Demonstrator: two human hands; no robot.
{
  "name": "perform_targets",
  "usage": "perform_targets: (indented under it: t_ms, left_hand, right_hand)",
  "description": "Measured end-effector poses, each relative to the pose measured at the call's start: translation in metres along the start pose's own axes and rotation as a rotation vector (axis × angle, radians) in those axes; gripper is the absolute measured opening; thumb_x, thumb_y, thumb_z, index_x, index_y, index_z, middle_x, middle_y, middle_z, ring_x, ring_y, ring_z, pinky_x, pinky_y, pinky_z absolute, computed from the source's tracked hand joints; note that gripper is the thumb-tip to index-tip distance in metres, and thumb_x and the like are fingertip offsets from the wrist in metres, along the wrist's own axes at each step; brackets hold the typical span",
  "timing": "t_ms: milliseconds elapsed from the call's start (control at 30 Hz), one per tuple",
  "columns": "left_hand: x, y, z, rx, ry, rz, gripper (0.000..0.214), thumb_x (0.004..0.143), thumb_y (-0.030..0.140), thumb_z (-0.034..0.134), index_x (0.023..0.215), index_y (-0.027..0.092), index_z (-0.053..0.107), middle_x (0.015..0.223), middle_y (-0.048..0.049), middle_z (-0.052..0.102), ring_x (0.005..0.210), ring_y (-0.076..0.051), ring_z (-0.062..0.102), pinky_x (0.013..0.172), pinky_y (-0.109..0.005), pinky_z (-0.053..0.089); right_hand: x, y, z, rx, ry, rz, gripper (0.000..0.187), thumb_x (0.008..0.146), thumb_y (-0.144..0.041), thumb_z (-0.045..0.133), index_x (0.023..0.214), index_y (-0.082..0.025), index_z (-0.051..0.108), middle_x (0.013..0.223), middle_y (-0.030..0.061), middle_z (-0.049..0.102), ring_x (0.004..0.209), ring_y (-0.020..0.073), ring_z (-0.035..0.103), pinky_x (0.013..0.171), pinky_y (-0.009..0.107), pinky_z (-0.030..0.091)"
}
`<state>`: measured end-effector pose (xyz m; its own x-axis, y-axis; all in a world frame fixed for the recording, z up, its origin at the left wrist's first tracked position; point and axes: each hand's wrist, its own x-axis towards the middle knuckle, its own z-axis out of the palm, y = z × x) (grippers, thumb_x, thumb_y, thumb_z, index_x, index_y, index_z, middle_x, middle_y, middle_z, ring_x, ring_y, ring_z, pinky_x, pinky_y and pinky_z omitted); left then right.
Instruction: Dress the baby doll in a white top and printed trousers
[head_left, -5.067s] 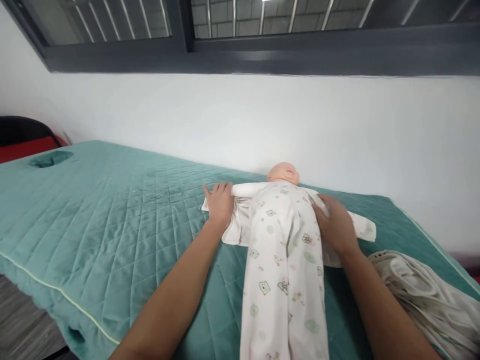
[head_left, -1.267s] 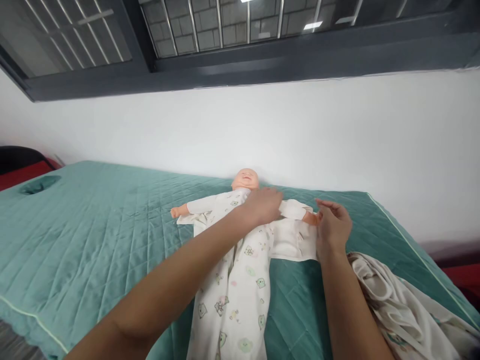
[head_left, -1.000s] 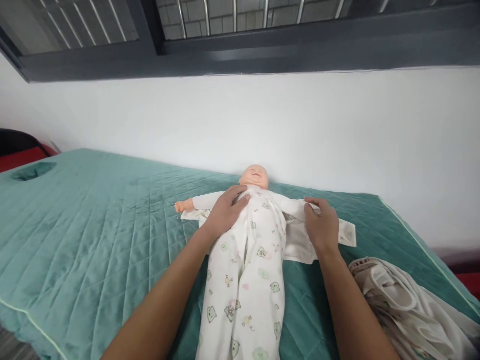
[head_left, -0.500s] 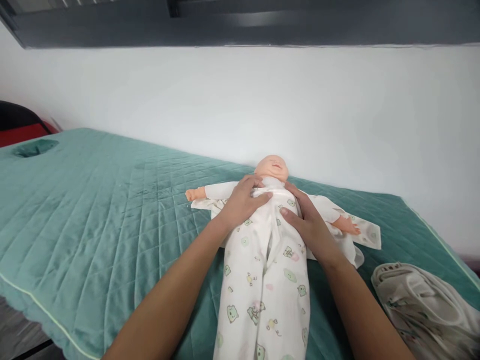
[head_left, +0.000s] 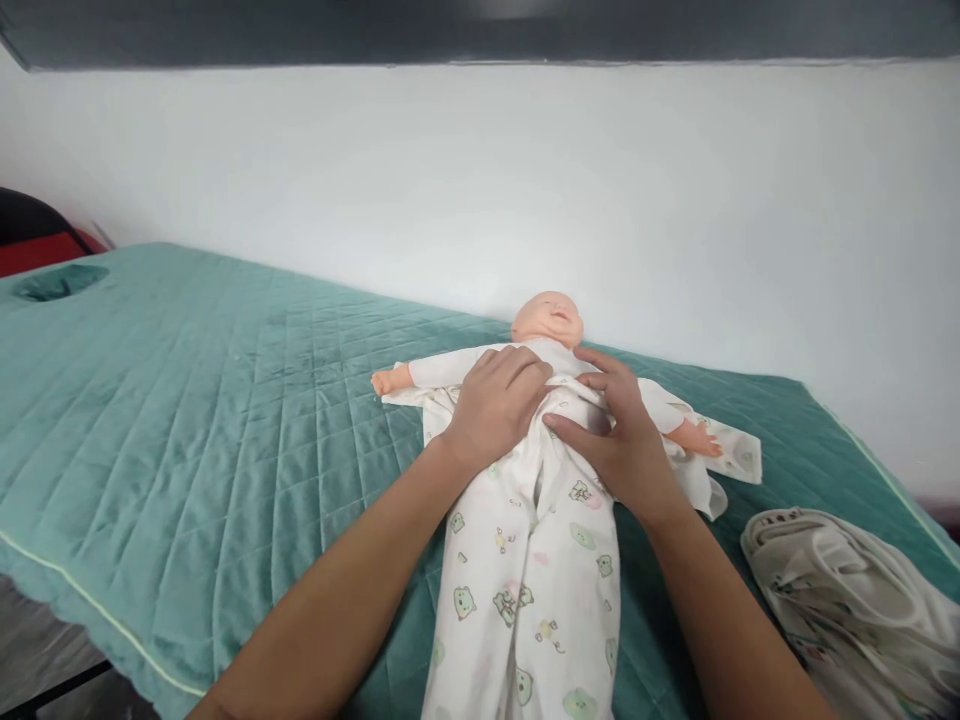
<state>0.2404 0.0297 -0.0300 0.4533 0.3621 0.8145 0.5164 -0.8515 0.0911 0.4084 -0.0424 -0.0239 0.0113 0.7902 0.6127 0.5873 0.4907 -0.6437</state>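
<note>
A baby doll [head_left: 547,318] lies face up on the teal quilted bed [head_left: 187,400], arms spread, dressed in a white printed romper [head_left: 529,580]. My left hand [head_left: 495,405] rests on the doll's chest with fingers curled into the romper's left front edge. My right hand [head_left: 619,435] lies beside it on the chest, thumb and fingers pinching the right front edge near the neck. The two edges meet between my hands. The romper's front gapes a little lower down.
A crumpled pale garment [head_left: 847,600] lies on the bed at the right. A face hole [head_left: 52,283] is in the bed's far left end. The white wall [head_left: 480,190] runs close behind the doll. The bed's near edge drops off at the lower left.
Both hands have come from the doll's sides onto its chest, drawing the romper's front flaps together. The doll's right arm now shows out of the sleeve.
</note>
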Motion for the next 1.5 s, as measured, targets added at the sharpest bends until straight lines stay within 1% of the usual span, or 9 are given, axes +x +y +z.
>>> perform_targets:
  t_ms: [67,167,400,500,667,900,1167,1367,1500]
  left_hand:
    - [-0.001,0.001,0.000,0.027,-0.017,0.014,0.027,0.103,0.029,0.035,0.094,0.019,0.058,0.084,-0.0069,0.063,0.079,-0.020,0.056,0.073,-0.033,0.040]
    - [-0.002,0.003,0.001,0.027,0.001,0.033,0.029,0.103,0.030,0.035,0.090,0.019,0.058,0.077,-0.0061,0.063,0.073,-0.019,0.056,0.069,-0.032,0.040]
    - [-0.006,0.004,0.000,-0.047,-0.050,-0.025,0.042,0.104,0.039,0.032,0.076,0.020,0.056,0.064,-0.0020,0.063,0.060,-0.015,0.056,0.063,-0.030,0.038]
    - [-0.006,0.002,-0.001,-0.049,-0.060,-0.077,0.045,0.104,0.042,0.033,0.072,0.020,0.057,0.058,-0.0005,0.061,0.055,-0.014,0.055,0.059,-0.029,0.036]
    - [-0.006,-0.002,0.001,-0.061,-0.034,-0.125,0.049,0.103,0.044,0.036,0.063,0.021,0.053,0.049,0.0014,0.051,0.048,-0.013,0.048,0.053,-0.029,0.030]
    - [-0.006,0.000,0.001,-0.099,-0.009,-0.187,0.050,0.101,0.038,0.042,0.054,0.020,0.041,0.044,0.0022,0.044,0.045,-0.012,0.041,0.052,-0.029,0.026]
    - [-0.006,-0.003,0.003,-0.105,0.005,-0.246,0.052,0.100,0.037,0.041,0.051,0.020,0.034,0.043,0.0031,0.039,0.045,-0.011,0.036,0.051,-0.029,0.023]
    - [-0.008,-0.005,0.005,-0.138,0.062,-0.233,0.051,0.098,0.034,0.044,0.052,0.020,0.030,0.042,0.0039,0.033,0.044,-0.010,0.031,0.051,-0.029,0.021]
    - [-0.007,-0.006,0.006,-0.188,0.104,-0.240,0.049,0.096,0.032,0.047,0.053,0.019,0.027,0.043,0.0047,0.029,0.045,-0.009,0.026,0.050,-0.029,0.020]
  right_hand:
    - [0.000,-0.005,0.001,-0.064,0.072,-0.036,0.020,0.082,-0.031,0.074,0.096,-0.027,0.060,0.120,0.0058,0.063,0.117,0.0272,0.055,0.102,0.050,0.042]
    - [-0.002,-0.012,0.002,-0.105,0.115,-0.043,0.010,0.087,-0.030,0.069,0.084,-0.025,0.061,0.091,0.0032,0.064,0.091,0.0222,0.057,0.085,0.041,0.045]
    - [-0.005,-0.022,0.001,-0.067,0.099,0.086,0.037,0.093,-0.037,0.059,0.063,-0.022,0.044,0.062,-0.0033,0.042,0.061,0.0132,0.039,0.059,0.030,0.033]
    - [-0.003,-0.027,-0.002,-0.097,0.011,0.147,0.044,0.094,-0.039,0.055,0.059,-0.021,0.035,0.057,-0.0045,0.035,0.057,0.0115,0.034,0.055,0.029,0.029]
    - [0.001,-0.026,-0.014,-0.182,-0.162,0.279,0.048,0.095,-0.049,0.051,0.061,-0.021,0.030,0.057,-0.0052,0.030,0.056,0.0102,0.029,0.050,0.027,0.023]
    - [0.005,-0.024,-0.022,-0.239,-0.317,0.356,0.054,0.093,-0.057,0.051,0.062,-0.021,0.025,0.058,-0.0049,0.025,0.056,0.0096,0.026,0.048,0.026,0.021]
    - [0.004,-0.039,-0.032,-0.242,-0.530,0.477,0.061,0.086,-0.064,0.055,0.062,-0.022,0.018,0.057,-0.0050,0.018,0.052,0.0094,0.017,0.043,0.028,0.012]
    - [0.004,-0.047,-0.043,-0.160,-0.757,0.531,0.063,0.079,-0.061,0.067,0.060,-0.023,0.021,0.056,-0.0061,0.019,0.049,0.0077,0.016,0.042,0.029,0.008]
    - [0.005,-0.033,-0.047,-0.017,-0.801,0.565,0.061,0.077,-0.055,0.072,0.061,-0.022,0.023,0.060,-0.0066,0.018,0.053,0.0074,0.016,0.047,0.028,0.010]
